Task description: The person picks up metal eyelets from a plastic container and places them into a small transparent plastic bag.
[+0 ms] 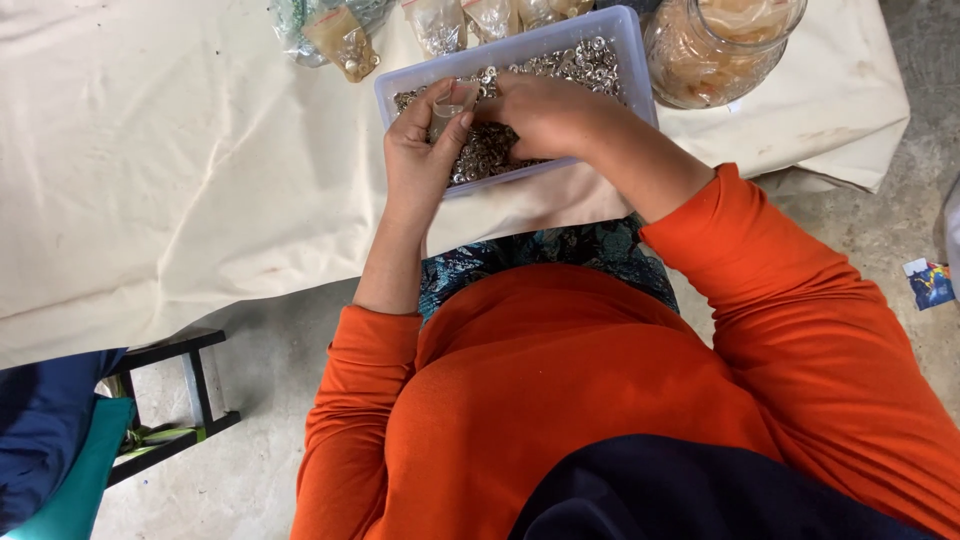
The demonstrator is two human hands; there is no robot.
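Observation:
A clear plastic tray (634, 62) full of small silver metal pieces (580, 62) rests on a cream cloth. My left hand (420, 150) holds a small clear plastic bag (449, 108) upright at the tray's near left corner, pinched between thumb and fingers. My right hand (545, 112) lies over the pieces in the tray, fingers curled and pointing toward the bag's mouth. Whether it pinches any pieces is hidden. Both my sleeves are orange.
The cream cloth (170, 160) covers the table. Several filled small bags (345, 40) lie behind the tray. A large clear jar (715, 45) stands at the right of the tray. A black stool frame (185, 395) and blue fabric (45, 430) sit at lower left on the concrete floor.

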